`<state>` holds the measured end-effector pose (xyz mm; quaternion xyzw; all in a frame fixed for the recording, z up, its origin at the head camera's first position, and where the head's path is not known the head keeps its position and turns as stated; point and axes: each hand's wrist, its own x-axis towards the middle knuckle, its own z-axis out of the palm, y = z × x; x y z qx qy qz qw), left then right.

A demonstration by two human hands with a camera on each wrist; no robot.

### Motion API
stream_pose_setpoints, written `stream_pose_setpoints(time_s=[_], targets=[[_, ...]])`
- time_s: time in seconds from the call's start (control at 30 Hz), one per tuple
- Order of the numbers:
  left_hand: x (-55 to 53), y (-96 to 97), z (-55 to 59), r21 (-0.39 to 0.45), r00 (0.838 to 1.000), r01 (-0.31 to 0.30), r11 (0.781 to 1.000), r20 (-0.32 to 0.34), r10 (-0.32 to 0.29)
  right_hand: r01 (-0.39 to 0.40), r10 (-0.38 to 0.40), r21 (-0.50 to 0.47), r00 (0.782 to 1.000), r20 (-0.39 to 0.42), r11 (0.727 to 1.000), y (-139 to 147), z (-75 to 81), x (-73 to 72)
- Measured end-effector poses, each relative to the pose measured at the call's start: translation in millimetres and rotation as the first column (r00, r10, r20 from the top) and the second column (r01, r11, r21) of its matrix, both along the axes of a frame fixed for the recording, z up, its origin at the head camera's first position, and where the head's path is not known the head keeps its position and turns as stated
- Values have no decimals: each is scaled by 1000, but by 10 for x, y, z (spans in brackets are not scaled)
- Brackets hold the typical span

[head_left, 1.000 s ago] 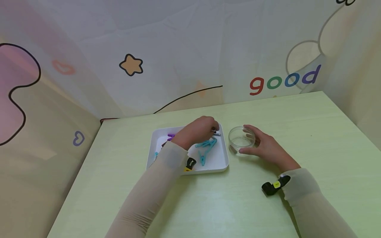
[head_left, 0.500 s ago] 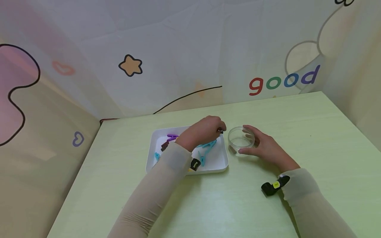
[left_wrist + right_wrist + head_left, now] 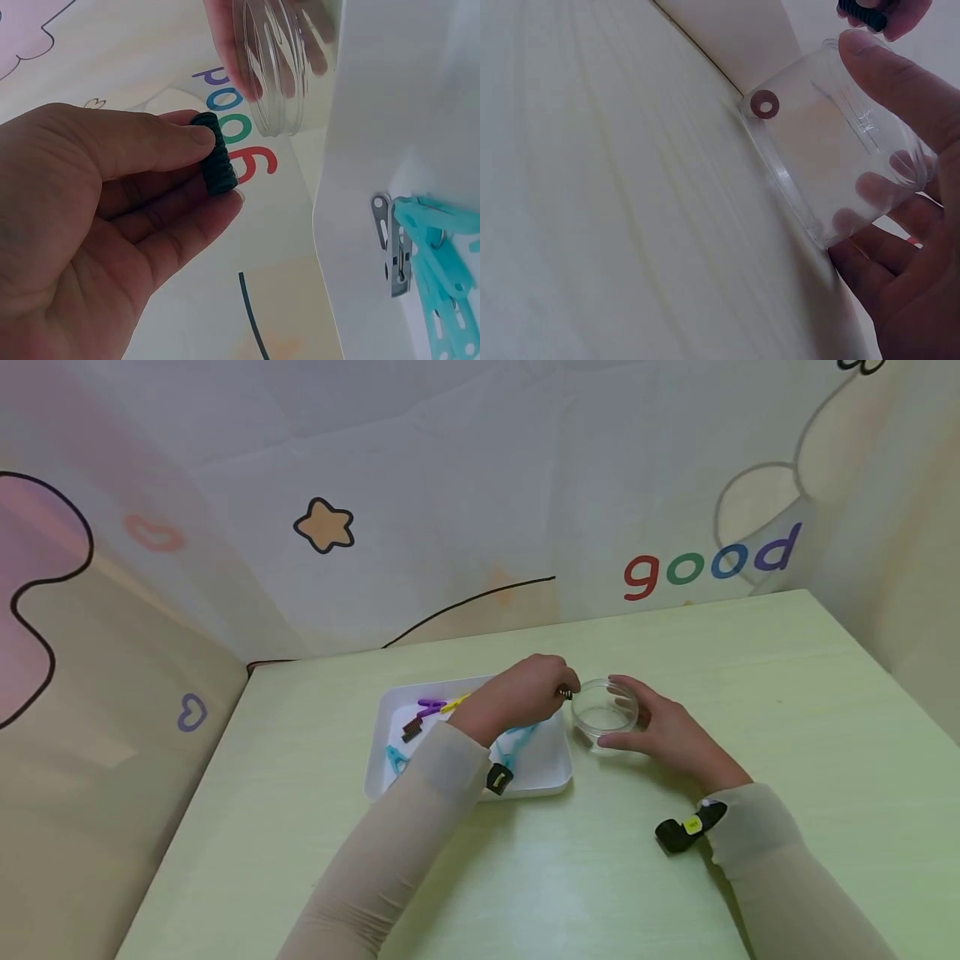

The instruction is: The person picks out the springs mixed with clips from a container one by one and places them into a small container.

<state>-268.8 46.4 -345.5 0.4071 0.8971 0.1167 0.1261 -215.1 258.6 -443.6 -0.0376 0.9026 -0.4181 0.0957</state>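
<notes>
My left hand (image 3: 525, 693) pinches a small dark coil spring (image 3: 216, 154) between thumb and fingers. It is over the right edge of the white tray (image 3: 557, 770), close to the rim of a clear round jar (image 3: 600, 732). My right hand (image 3: 663, 722) grips the jar from its right side, thumb at the front and fingers around the back. Inside the jar, near its bottom, a reddish-brown ring (image 3: 765, 105) shows in the right wrist view. The jar stands on the table just right of the tray.
In the tray lie a purple clothespin (image 3: 431, 704), a yellow one (image 3: 454, 703), a brown coil spring (image 3: 412, 729), a teal clip (image 3: 396, 758), more teal clothespins (image 3: 442, 255) and a grey clip (image 3: 397, 255). A printed cloth (image 3: 450, 527) hangs behind the table.
My left hand has moved right from over the tray toward the jar, carrying the spring. More of the tray's left side shows now. My right hand keeps its grip on the jar.
</notes>
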Motion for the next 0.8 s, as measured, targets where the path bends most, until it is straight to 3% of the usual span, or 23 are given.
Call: stream_pose_setpoints(time_s=[0.2,0.53,0.8], targets=[[37,13,8,9,999,22,1000,-29,-22,-11,11,5,1000,0,1000,-16,5,-3],[67,60,-13,35,999,45,998,-7,-45,-14,14,-5,1000,8,1000,-20,5,8],[72,105,-35,50,996,90,995,-22,-89,-10,10,-11,999,-33,1000,-17,15,23]])
